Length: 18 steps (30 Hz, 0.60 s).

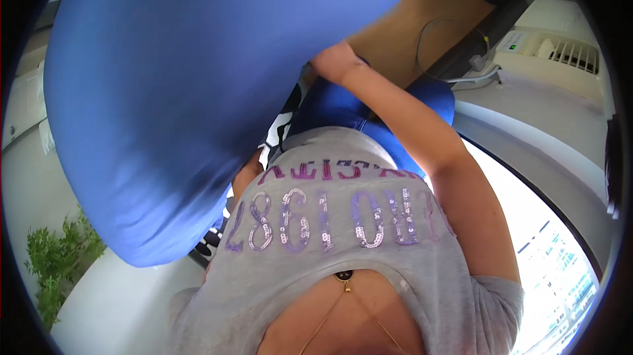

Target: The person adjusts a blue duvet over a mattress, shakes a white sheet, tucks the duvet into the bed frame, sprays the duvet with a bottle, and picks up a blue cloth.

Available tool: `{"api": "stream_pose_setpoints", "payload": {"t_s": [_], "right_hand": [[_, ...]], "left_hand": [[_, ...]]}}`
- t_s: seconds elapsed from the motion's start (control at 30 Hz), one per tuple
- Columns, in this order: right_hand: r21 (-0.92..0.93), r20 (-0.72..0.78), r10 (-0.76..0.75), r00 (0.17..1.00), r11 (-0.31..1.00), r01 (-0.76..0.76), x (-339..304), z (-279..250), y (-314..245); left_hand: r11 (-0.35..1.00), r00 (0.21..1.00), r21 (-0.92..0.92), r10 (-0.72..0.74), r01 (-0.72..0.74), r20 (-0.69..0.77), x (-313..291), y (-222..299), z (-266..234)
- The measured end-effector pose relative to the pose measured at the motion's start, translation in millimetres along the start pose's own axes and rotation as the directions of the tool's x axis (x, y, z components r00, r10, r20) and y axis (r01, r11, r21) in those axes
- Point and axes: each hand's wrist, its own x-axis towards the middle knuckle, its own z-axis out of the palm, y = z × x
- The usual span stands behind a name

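A large, smooth blue fabric bundle [178, 78], bulging like a stuffed pillow or cushion, fills the upper left in front of my body. My right hand [336, 63] is closed at its right edge, with the fingertips hidden against the fabric. Only a bit of my left arm [247, 171] shows between the bundle and my grey shirt; the left hand is hidden behind the blue fabric. Black-and-white patterned cloth [282, 124] shows along the bundle's lower right edge. Beneath my right forearm is blue cloth with a stitched seam [362, 125], over my lap.
A brown wooden surface [422, 22] lies beyond my right hand, with a thin cable [418, 45] across it. At the right stands a white vented appliance [554, 51] with a small green light. A bright window [560, 282] is at the lower right, a green plant [56, 266] at the lower left.
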Motion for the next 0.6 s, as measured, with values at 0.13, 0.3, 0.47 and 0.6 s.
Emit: {"api": "stream_pose_setpoints", "payload": {"t_s": [0.13, 0.3, 0.47, 0.6], "right_hand": [[-0.029, 0.172, 0.049, 0.984, 0.999, -0.045, -4.7, 4.7, 2.2], [-0.184, -0.050, -0.047, 0.998, 0.982, 0.037, -16.6, 13.0, 6.9], [-0.181, -0.052, -0.112, 0.992, 0.978, 0.101, -10.0, 13.9, -2.7], [-0.193, -0.070, -0.122, 0.990, 0.975, 0.107, -8.5, 9.4, -0.6]], "left_hand": [[0.972, 0.966, -0.055, -0.232, 0.227, -0.116, -35.9, -39.5, -7.1], [0.759, 0.641, -0.168, -0.629, 0.629, -0.440, -50.3, -117.6, -41.7], [0.527, 0.361, -0.291, -0.806, 0.798, -0.469, -88.1, -159.2, -56.5], [0.437, 0.295, -0.362, -0.874, 0.824, -0.386, -127.6, -181.2, -76.5]]}}
